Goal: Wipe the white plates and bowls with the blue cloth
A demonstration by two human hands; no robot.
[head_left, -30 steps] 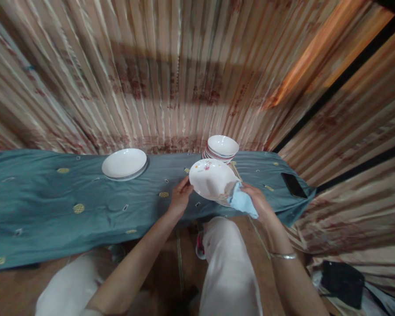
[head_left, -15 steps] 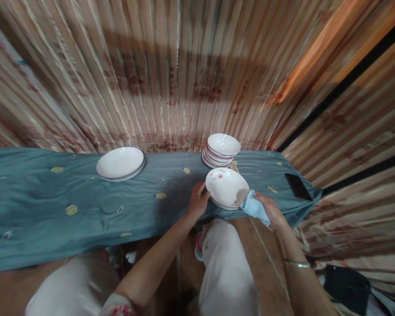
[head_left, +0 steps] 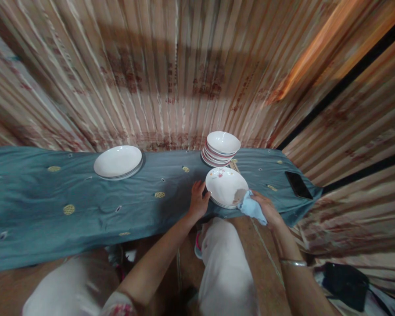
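A white plate with a small red flower print (head_left: 225, 186) lies on top of another plate near the front edge of the blue-grey cloth (head_left: 46, 206). My left hand (head_left: 198, 201) grips the plate's left rim with curled fingers. My right hand (head_left: 266, 208) holds a light blue rag (head_left: 251, 208) against the plate's right rim, and a brown smear shows on the plate there.
A stack of white bowls (head_left: 221, 147) stands just behind the plate. Wide white plates (head_left: 118, 161) sit further left on the cloth. A black phone (head_left: 298, 184) lies at the cloth's right end. Striped curtain hangs behind. A black bag (head_left: 344, 284) lies on the floor at right.
The flowered plate was tilted up in my hands a second ago; it has come down and right, flat onto the plate below. Both hands moved with it.
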